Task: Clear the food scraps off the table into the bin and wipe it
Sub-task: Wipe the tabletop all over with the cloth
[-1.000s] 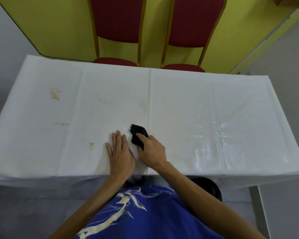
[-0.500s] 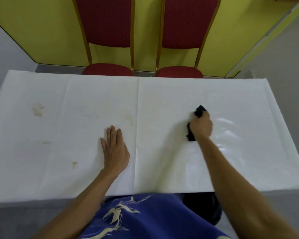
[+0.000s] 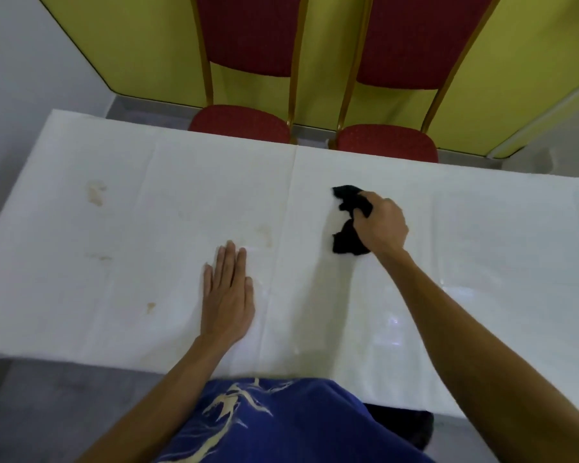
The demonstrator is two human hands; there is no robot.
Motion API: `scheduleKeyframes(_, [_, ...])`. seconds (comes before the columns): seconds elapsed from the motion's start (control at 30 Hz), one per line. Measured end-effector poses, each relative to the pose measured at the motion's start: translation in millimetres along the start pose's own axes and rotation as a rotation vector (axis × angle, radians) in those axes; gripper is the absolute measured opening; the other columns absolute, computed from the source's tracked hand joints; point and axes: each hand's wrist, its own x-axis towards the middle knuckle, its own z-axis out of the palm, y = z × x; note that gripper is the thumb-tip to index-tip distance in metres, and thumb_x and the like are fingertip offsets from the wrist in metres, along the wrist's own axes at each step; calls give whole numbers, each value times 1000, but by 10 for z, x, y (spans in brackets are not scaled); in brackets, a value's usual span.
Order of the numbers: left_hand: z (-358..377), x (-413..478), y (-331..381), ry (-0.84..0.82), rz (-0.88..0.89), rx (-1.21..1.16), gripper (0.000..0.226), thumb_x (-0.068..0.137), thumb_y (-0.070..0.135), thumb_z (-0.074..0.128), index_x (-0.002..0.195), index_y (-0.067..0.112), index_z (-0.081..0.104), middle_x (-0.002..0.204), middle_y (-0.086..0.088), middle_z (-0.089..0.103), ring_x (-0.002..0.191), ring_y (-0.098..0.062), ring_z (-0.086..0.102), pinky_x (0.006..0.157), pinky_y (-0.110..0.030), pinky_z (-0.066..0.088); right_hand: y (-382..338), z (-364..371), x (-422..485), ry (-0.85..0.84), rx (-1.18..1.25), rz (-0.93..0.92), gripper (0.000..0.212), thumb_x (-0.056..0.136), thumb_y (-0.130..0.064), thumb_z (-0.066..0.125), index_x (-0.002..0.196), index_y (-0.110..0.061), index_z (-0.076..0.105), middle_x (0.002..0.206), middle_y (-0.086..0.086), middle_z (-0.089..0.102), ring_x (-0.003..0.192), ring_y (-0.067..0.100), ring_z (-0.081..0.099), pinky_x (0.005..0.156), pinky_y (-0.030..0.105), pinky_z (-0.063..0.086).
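Quick count: one counter (image 3: 482,228) under a white cover, one black rag (image 3: 348,228), two red chairs (image 3: 248,35) (image 3: 415,38) on the far side, two hands (image 3: 228,295) (image 3: 381,225), and roughly five brownish stains (image 3: 96,195) on the cover.

White-covered table (image 3: 482,228) with brown stains (image 3: 96,195), black cloth (image 3: 348,242).

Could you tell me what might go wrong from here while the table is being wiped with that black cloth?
The brownish stains on the table's left half lie far from the black cloth in the right hand, so they may be missed. The white table cover looks thin and creased; only the flat left hand pins it, so hard strokes could bunch or drag it. The bunched cloth might smear rather than lift residue.
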Motion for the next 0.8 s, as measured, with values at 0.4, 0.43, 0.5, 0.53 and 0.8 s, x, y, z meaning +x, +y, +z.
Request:
scheduleKeyframes(0.4, [-41,0,50,-15,-17,9,58,102,29,22,157,16,8,165,-3,-5,152,-18,-7,123,-50,7,-654,305,378,109,157,186,36,100,-23,41,135,-16,45,126,16,52,106,41,58,87,49,46])
scheduleKeyframes(0.43, [-46,4,65,-18,-15,2,59,102,29,23,157,16,8,166,-3,-4,152,-18,-7,123,-50,7,-889,413,250,22,130,93,36,100,-21,41,135,-15,44,126,17,51,104,41,59,85,49,47])
scheduleKeyframes(0.5, [-55,5,58,-22,-9,11,59,102,31,22,157,16,8,166,-3,-3,152,-18,-6,123,-50,8,-1261,642,-10,-120,43,-145,39,98,-17,43,137,-14,42,126,17,50,95,42,62,75,47,48])
scheduleKeyframes(0.53, [-55,8,43,-24,-7,18,59,102,33,20,157,17,8,166,-2,-3,152,-17,-6,122,-50,9,-1347,702,-92,-168,-4,-254,41,97,-16,45,138,-15,42,124,17,50,89,42,63,71,45,48])
scheduleKeyframes(0.8, [-55,-4,-8,-9,17,42,59,102,33,22,157,15,11,166,-4,0,153,-20,0,122,-50,12,-216,-60,805,25,-135,-66,42,93,-21,51,134,-24,51,119,16,51,95,41,61,78,44,48])
